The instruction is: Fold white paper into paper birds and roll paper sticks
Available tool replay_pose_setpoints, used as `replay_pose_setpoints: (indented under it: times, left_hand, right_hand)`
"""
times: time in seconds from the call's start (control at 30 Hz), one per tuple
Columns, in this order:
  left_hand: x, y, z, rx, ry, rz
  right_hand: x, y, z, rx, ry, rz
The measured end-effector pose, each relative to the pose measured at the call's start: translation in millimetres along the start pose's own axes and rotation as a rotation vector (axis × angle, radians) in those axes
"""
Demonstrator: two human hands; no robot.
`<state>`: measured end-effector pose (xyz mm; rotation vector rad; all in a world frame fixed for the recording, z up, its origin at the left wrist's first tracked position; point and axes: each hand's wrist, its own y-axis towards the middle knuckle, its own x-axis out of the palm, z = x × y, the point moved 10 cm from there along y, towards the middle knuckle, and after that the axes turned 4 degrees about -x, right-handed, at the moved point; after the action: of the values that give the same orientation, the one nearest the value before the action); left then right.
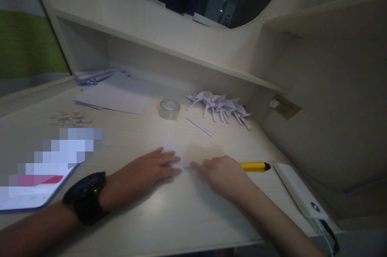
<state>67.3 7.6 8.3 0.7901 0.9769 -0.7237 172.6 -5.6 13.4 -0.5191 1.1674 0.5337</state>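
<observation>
As the head camera looked down on a pale wooden desk, the person's left hand, a black watch at its wrist, lay flat with fingers slightly apart on a small white paper piece, just in front of the desk's middle. The right hand was closed around a yellow tool with a black end, index finger pointing left along its thin tip, near the left fingertips; whether the tip touched the paper could not be told. Behind stood a clear tape roll, a white paper stick and a row of pinwheel-like paper shapes. Paper sheets lay back left, above scattered pale bits and a partly blurred screen device. A white box with cables lay right.
</observation>
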Motion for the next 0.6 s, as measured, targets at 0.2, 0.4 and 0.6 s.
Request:
replay_pose_setpoints:
  times: [0.2,0.4,0.6]
  left_hand:
    - [-6.2,-0.3,4.5,0.014,-0.022,0.026]
    - [3.1,-1.2,-2.5,-0.001,0.002,0.012]
    - [5.3,-2.8,-3.2,-0.012,0.011,0.009]
  right_hand:
    - [1.8,0.7,0.5,-0.001,0.001,-0.021]
    - [-1.9,0.5,0.4,0.006,0.003,0.004]
    - [-0.6,1.2,0.3,0.005,-0.002,-0.010]
